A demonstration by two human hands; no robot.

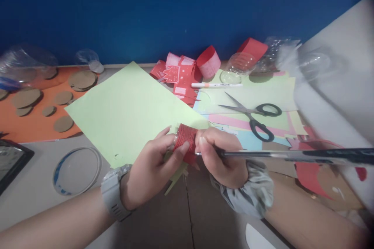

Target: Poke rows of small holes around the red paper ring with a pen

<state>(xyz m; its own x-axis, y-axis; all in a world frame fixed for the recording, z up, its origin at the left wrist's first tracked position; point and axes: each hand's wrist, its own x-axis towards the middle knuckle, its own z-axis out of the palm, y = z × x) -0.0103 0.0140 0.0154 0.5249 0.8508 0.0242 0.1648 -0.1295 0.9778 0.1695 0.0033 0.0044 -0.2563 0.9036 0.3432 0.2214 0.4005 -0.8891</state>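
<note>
My left hand and my right hand meet at the middle of the table and both pinch a small red roll of paper with a clear rim at its left end. My right hand also grips a long thin metal tool that sticks out to the right, blurred. A grey watch sits on my left wrist and a patterned scrunchie on my right. Just behind my hands lies a large pale green sheet.
Black-handled scissors lie on coloured paper sheets at right, with a white pen behind them. Red paper pieces and clear plastic cups stand at the back. Cardboard discs rest on an orange sheet at left; a clear ring lies nearer.
</note>
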